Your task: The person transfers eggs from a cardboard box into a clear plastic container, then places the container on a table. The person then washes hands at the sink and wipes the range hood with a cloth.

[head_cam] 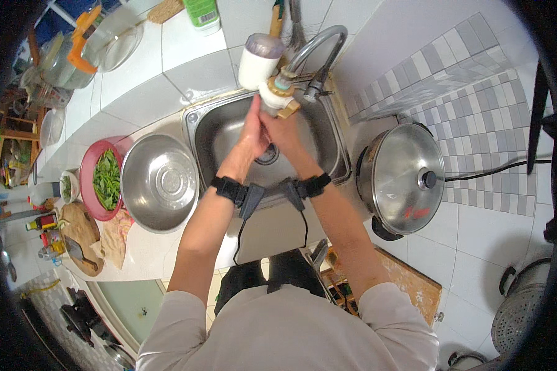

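Observation:
My left hand (252, 134) and my right hand (282, 133) are brought together over a stainless steel sink (223, 153), beneath the white outlet of a tap water filter (275, 96). The palms face each other and touch or nearly touch. Their inner sides are hidden, so I cannot tell whether anything lies between them. The filter's white canister (256, 65) rises just beyond my left fingertips. A curved chrome faucet (319, 33) feeds it from behind. Under my hands, the sink drain (266, 155) is partly covered.
Left of the sink stand a steel bowl (160, 183) and a pink basin with leafy greens (106, 178). A cutting board (81, 232) holds a cleaver (80, 255). To the right is a lidded electric pan (406, 178). A green bottle (203, 16) stands on the back ledge.

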`<action>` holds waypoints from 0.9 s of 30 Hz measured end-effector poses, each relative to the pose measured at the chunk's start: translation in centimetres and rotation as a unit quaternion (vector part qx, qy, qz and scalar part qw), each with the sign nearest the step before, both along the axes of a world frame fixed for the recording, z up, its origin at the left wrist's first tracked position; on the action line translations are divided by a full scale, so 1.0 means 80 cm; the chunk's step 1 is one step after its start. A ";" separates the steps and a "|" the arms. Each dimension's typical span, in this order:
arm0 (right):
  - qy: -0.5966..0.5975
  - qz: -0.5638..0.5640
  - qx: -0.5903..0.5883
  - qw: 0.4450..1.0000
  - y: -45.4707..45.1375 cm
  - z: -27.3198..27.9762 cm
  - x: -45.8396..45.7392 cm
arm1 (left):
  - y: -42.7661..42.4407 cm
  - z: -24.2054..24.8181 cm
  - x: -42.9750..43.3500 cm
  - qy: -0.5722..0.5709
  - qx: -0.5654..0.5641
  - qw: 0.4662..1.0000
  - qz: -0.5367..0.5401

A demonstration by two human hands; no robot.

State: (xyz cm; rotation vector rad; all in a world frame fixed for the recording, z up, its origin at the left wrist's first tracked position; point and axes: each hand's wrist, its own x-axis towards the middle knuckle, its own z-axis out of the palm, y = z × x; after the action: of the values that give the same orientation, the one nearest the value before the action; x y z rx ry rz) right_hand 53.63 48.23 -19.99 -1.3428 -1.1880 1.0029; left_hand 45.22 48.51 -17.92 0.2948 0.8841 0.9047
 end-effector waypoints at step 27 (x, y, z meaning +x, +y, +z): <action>-0.540 -0.144 -0.048 0.828 0.043 -0.013 0.125 | 0.014 -0.036 0.029 0.519 0.436 0.730 -0.089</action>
State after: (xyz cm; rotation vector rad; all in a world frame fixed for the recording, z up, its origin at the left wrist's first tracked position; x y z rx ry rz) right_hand 63.63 51.66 -21.01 -2.2002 -1.6498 -0.0179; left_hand 47.51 49.63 -20.80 1.8242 1.3433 0.8955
